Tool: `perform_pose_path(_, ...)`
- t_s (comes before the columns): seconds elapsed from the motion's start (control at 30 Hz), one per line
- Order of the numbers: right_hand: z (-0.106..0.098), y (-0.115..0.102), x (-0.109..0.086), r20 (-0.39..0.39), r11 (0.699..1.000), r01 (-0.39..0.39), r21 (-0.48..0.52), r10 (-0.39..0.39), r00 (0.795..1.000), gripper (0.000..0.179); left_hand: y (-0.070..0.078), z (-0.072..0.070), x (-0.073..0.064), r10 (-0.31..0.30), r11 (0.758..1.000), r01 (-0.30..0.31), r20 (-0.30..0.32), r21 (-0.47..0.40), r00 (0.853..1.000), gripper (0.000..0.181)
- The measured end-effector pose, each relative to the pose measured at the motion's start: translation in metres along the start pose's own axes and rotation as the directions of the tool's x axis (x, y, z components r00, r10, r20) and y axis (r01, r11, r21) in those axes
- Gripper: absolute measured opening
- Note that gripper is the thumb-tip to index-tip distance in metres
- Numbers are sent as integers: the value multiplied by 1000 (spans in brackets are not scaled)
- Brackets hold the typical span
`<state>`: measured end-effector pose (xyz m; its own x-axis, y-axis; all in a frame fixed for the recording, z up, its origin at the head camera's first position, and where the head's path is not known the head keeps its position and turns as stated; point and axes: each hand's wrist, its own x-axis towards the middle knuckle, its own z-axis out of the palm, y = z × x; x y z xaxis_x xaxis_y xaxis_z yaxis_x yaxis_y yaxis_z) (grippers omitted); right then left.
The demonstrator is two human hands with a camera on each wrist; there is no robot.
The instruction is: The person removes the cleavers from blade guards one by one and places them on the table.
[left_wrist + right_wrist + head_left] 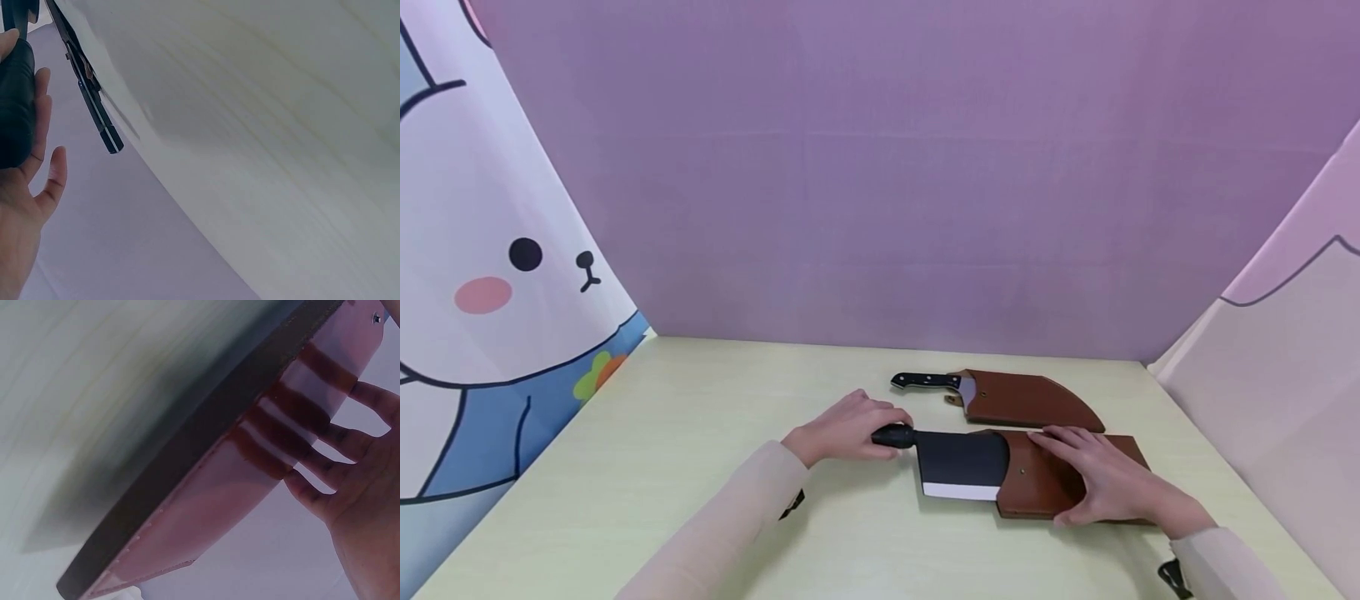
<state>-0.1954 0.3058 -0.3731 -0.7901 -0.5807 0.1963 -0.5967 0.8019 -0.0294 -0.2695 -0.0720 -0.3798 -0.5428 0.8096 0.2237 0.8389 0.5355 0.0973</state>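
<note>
My left hand grips the black handle of a broad cleaver. Its dark blade, with a pale cutting edge, sits partly inside a brown leather sheath; the rest of the blade shows on the left. My right hand is spread over the sheath. In the right wrist view, fairly straight fingers touch the sheath's glossy face. The left wrist view has the fingers lying along the dark handle.
Behind the cleaver lies a second knife with a riveted black handle, its blade mostly inside a curved brown sheath. Both rest on a pale table. A purple cloth backdrop stands behind, with printed panels at both sides.
</note>
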Motion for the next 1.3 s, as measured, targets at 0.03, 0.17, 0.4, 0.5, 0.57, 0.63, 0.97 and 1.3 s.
perform_pose_path(0.03,0,0,0,-2,1000,4,-1,-4,1000,103,0,0,0,-1,1000,1,2,0,1000,36)
perform_pose_path(0.17,-2,-1,0,1,1000,9,-1,-9,1000,102,-2,1,-2,-4,1000,4,3,-7,1000,36)
perform_pose_path(0.4,-2,-1,-2,2,1000,9,5,-9,1000,101,-2,-1,-5,-5,1000,5,8,-3,1000,36)
perform_pose_path(0.5,-2,-1,-3,-7,1000,9,5,-9,1000,102,-2,-2,-7,1,1000,-1,2,1,1000,37)
perform_pose_path(0.57,-2,0,-3,-12,1000,6,5,-6,1000,102,-2,-3,-7,0,1000,0,0,-1,1000,37)
perform_pose_path(0.63,-2,0,-3,-15,1000,0,6,0,1000,104,-2,-3,-8,-4,1000,4,2,-1,1000,37)
perform_pose_path(0.97,-2,0,-4,-16,1000,-6,6,6,1000,104,-4,-4,-12,-19,1000,19,8,-14,1000,37)
perform_pose_path(1.3,-1,4,-7,-14,1000,-14,10,14,1000,103,-4,-7,-14,-20,999,20,12,-27,1000,36)
